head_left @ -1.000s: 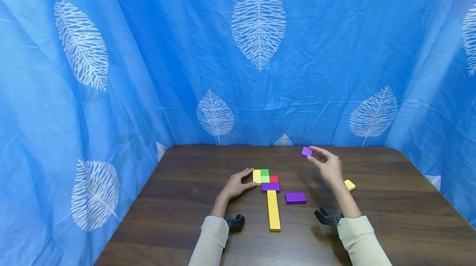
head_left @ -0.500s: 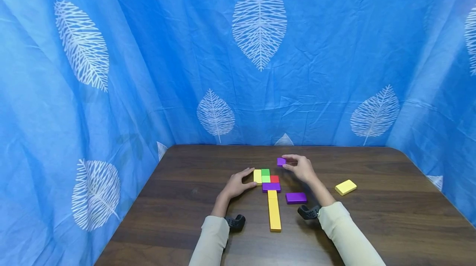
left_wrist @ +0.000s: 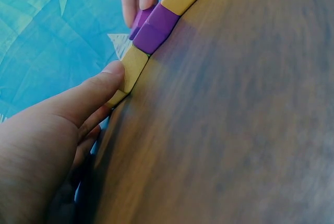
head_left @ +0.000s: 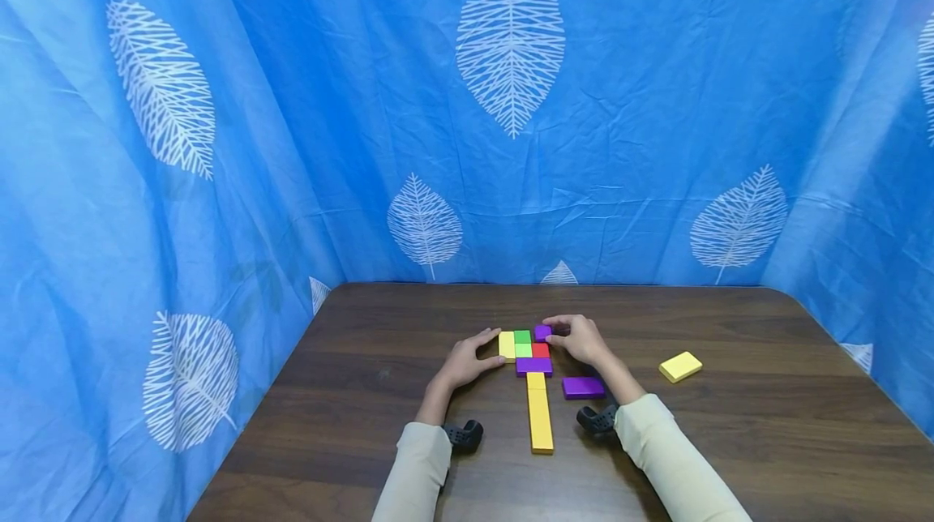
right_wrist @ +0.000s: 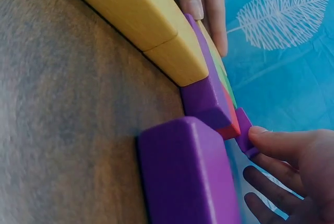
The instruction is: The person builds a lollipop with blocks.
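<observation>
My left hand (head_left: pixel 467 362) holds the left side of an upright-oriented yellow block (head_left: pixel 507 346), thumb at its near end and a finger at its far end. Between the thumb and fingers of my right hand (head_left: pixel 584 340) is a small purple block (head_left: pixel 542 333), just behind a red block (head_left: pixel 540 350). Green blocks (head_left: pixel 522 338) lie between the yellow and red ones. A wider purple block (head_left: pixel 534 367) adjoins them in front. From it a long orange-yellow block (head_left: pixel 540 421) with a short piece at its top runs nearward. In the right wrist view, the pinched purple block (right_wrist: pixel 243 130) appears beside the red one.
A loose purple block (head_left: pixel 583 387) lies right of the long column, under the right forearm's inner side. Farther right is a loose yellow block (head_left: pixel 681 366). The brown wooden table (head_left: pixel 328 425) meets a blue leaf-print curtain (head_left: pixel 620 100) at the back.
My right hand has carried the small purple block leftward and nearer, from the back right to behind the red block. My left hand has stayed at the yellow block.
</observation>
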Motion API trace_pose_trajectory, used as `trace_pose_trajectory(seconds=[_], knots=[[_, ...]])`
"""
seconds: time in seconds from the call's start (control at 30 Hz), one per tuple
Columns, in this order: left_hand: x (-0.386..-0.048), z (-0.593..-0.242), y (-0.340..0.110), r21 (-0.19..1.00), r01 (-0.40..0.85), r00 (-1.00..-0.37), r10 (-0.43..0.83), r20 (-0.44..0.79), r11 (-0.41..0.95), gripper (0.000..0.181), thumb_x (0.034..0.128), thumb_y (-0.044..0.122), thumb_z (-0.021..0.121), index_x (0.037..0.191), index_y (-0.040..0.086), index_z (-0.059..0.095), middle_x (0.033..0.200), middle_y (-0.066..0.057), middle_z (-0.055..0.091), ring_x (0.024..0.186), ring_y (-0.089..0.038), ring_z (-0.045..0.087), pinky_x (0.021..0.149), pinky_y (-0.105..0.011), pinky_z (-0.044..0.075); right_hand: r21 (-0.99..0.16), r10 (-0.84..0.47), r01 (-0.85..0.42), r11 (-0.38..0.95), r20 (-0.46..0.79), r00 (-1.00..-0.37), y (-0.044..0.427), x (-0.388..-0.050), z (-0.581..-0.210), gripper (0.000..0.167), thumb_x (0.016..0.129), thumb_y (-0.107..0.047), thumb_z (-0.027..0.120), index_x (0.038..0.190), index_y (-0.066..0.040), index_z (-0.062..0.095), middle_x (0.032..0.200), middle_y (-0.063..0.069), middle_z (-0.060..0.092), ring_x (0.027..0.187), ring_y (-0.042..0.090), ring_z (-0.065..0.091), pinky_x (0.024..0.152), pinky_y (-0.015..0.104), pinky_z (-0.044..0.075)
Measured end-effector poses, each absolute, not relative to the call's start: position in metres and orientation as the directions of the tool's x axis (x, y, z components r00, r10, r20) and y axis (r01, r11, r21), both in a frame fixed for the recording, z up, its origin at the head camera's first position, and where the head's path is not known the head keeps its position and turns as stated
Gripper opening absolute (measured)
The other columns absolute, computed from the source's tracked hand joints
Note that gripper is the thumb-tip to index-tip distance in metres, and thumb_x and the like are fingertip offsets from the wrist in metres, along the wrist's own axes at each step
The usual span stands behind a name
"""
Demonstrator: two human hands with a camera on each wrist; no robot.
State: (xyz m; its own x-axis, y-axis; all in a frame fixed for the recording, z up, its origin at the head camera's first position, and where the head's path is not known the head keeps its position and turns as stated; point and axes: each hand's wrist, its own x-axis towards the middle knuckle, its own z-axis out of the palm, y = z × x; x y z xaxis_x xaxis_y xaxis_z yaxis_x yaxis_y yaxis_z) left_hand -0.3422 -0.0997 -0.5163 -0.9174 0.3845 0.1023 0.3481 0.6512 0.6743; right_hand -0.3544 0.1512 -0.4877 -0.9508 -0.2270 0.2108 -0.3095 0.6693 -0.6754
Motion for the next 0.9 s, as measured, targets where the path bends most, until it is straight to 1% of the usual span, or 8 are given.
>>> trace_pose_trajectory(seconds=[0.07,0.23,0.6,0.9], knots=[[-0.3429,-0.5163,-0.0997,0.675,0.348,-0.918,0.384,0.103,0.650,0.062,0.0860,0.046,0.060,0.139,0.019,0.044,0.142,-0.010,0.039,0.130,-0.027,0.036,0.102,-0.048,0.031,-0.661,-0.243,-0.320,0.678,0.210,-0.947,0.1510,-0.3548,-0.4898,0.028,0.082,-0.011,0.070,0.108,-0.004,0.068,0.109,0.015,0.065,0.108,0.035,0.055,0.090,0.048,0.042],[-0.3431,-0.5160,-0.0995,0.674,0.351,-0.917,0.384,0.107,0.651,0.062,0.0861,0.046,0.061,0.139,0.018,0.044,0.142,-0.010,0.039,0.130,-0.026,0.036,0.102,-0.047,0.031,-0.671,-0.261,-0.318,0.670,0.189,-0.947,0.1495,-0.3546,-0.4916,0.028,0.082,-0.012,0.070,0.109,-0.004,0.068,0.109,0.014,0.065,0.108,0.034,0.055,0.090,0.048,0.042],[-0.3416,-0.5159,-0.0985,0.676,0.328,-0.925,0.371,0.087,0.660,0.063,0.0853,0.046,0.061,0.139,0.019,0.044,0.142,-0.010,0.039,0.130,-0.027,0.036,0.102,-0.048,0.032,-0.671,-0.270,-0.294,0.681,0.143,-0.952,0.1479,-0.3537,-0.4919,0.031,0.084,-0.014,0.069,0.113,-0.004,0.067,0.113,0.016,0.063,0.112,0.034,0.052,0.092,0.048,0.041],[-0.3415,-0.5158,-0.0991,0.688,0.329,-0.923,0.375,0.089,0.646,0.062,0.0855,0.045,0.062,0.139,0.019,0.044,0.142,-0.010,0.039,0.130,-0.027,0.036,0.102,-0.049,0.032,-0.651,-0.279,-0.290,0.701,0.124,-0.952,0.1481,-0.3540,-0.4940,0.033,0.085,-0.016,0.067,0.117,-0.006,0.065,0.117,0.017,0.061,0.116,0.035,0.050,0.094,0.049,0.040]])
